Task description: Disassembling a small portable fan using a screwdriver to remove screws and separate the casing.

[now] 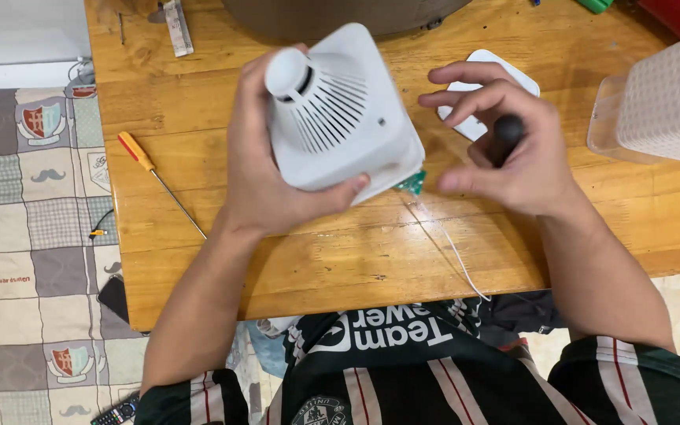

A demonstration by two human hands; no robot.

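A wooden worktop (340,260) fills most of the view, with a patchwork floor covering (33,236) on the left and the person's dark striped shirt (403,370) at the near edge. At the far edge sits a large dark rounded object (340,16), cut off by the frame, and on the right stands a pale lattice-walled plastic basket (663,102). Held above the middle of the worktop is the white ventilated housing (340,118), a squarish plastic shell with a domed grille of radial slots and a round cap on top; it is tilted, its cap toward the far left. The left hand (265,157) grips it from the left side, thumb hooked under the near edge and fingers wrapped behind. It looks light and stiff but thin-walled, so the solid outer rim is a safer hold than the slotted grille, which could crack if squeezed. A small green circuit board (412,182) peeks from its lower right corner, with a thin white wire (458,260) trailing toward the near edge; both seem fragile. The right hand (513,157), just right of the housing, is closed around the black handle of a tool (508,130), forefingers spread loosely. Behind it lies a flat white cover plate (474,122). An orange-handled screwdriver (159,181) lies on the left.
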